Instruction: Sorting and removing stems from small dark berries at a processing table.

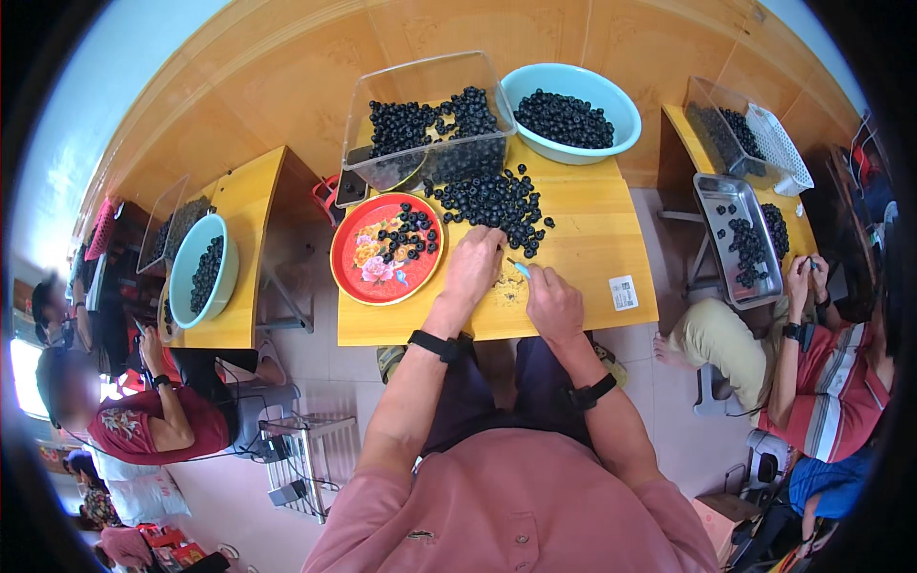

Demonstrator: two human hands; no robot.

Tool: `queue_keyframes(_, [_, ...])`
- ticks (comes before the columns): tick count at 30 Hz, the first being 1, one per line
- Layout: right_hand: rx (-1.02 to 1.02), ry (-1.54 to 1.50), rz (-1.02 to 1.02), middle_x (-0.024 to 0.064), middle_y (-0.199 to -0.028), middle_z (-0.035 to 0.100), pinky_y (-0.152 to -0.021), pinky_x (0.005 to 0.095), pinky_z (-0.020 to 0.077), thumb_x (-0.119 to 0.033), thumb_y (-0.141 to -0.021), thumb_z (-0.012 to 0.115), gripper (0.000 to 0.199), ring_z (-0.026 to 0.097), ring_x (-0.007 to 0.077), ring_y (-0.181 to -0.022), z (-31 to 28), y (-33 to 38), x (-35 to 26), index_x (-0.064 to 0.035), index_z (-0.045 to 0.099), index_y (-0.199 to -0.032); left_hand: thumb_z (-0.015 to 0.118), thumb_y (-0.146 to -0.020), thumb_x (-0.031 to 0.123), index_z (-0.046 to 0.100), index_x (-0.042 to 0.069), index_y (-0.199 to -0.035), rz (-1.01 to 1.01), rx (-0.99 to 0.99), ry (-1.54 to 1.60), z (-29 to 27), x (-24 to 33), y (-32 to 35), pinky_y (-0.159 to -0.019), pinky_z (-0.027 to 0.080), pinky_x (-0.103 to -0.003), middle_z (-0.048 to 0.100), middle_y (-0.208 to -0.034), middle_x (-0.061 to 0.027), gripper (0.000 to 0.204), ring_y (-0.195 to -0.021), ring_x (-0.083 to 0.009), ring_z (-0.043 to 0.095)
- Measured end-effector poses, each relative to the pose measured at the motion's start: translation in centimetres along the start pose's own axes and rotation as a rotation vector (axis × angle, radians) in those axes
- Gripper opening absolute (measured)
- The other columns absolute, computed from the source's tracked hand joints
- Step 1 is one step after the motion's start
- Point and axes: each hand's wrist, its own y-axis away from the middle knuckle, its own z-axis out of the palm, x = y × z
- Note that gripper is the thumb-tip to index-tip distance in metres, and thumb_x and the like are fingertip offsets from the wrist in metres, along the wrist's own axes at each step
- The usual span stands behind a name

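At the near edge of a loose pile of small black rubber-like rings (497,202), my left hand (473,260) has its fingers pressed together. What sits between the fingertips is hidden. My right hand (554,304) is closed around a small light-blue-handled knife (522,270), its thin dark tip pointing toward the left hand. Dark crumbs of scrap (511,286) lie on the wood between the two hands. Left of the pile, a round red flowered tray (355,277) carries several more black rings.
A clear plastic bin (420,69) and a light blue basin (626,119), both holding black rings, stand at the table's (597,224) back. A phone-like dark object (351,188) lies by the bin. People work at side tables left and right; a metal rack (310,458) stands on the floor.
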Motion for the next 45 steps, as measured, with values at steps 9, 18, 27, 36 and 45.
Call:
queue_keyframes(9, [-0.015,-0.010,0.001,0.0096,-0.079,0.061,-0.060,0.0415,0.0564,-0.008,-0.090,0.061,0.013,0.069,0.0280,-0.070,0.0,-0.1,0.1,-0.0065,0.065,-0.103,0.076,-0.090,0.003,0.077,-0.001,-0.107,-0.350,0.190,0.384,0.0,0.5,3.8,-0.078,0.059,-0.031,0.073,-0.101,-0.0098,0.018,-0.085,-0.0185,0.072])
queue_keyframes(18, [-0.027,-0.019,-0.011,0.0097,-0.080,0.061,-0.061,0.0413,0.0564,-0.008,-0.091,0.061,0.014,0.069,0.0276,-0.072,0.0,-0.1,0.0,-0.0060,0.065,-0.104,0.078,-0.089,0.002,0.074,-0.003,-0.111,-0.397,0.232,0.482,1.0,1.5,5.3,-0.078,0.057,-0.027,0.071,-0.100,-0.0085,0.023,-0.084,-0.0140,0.070])
queue_keyframes(27, [-0.006,-0.030,-0.112,0.0079,-0.078,0.061,-0.059,0.0382,0.0559,-0.009,-0.090,0.063,0.014,0.069,0.0244,-0.070,-0.8,-0.4,-0.4,-0.0050,0.068,-0.102,0.079,-0.086,-0.004,0.072,-0.001,-0.115,-0.343,0.272,0.491,1.0,1.8,5.3,-0.073,0.055,-0.026,0.069,-0.096,-0.0074,0.030,-0.078,-0.0113,0.064])
queue_keyframes(36, [-0.032,-0.025,-0.160,0.0071,-0.078,0.060,-0.058,0.0374,0.0559,-0.009,-0.089,0.065,0.016,0.068,0.0230,-0.069,-0.4,-0.1,-0.2,-0.0043,0.070,-0.103,0.077,-0.085,-0.006,0.072,-0.001,-0.116,-0.320,0.232,0.516,1.2,1.6,5.4,-0.075,0.056,-0.026,0.069,-0.096,-0.0075,0.032,-0.079,-0.0115,0.066])
queue_keyframes(45, [-0.043,-0.028,-0.148,0.0073,-0.078,0.060,-0.058,0.0380,0.0560,-0.010,-0.089,0.064,0.016,0.068,0.0236,-0.069,-0.3,-0.2,-0.3,-0.0050,0.069,-0.104,0.078,-0.087,-0.006,0.067,-0.001,-0.119,-0.375,0.204,0.638,1.6,1.2,5.6,-0.076,0.056,-0.025,0.069,-0.093,-0.0044,0.034,-0.081,-0.0091,0.066])
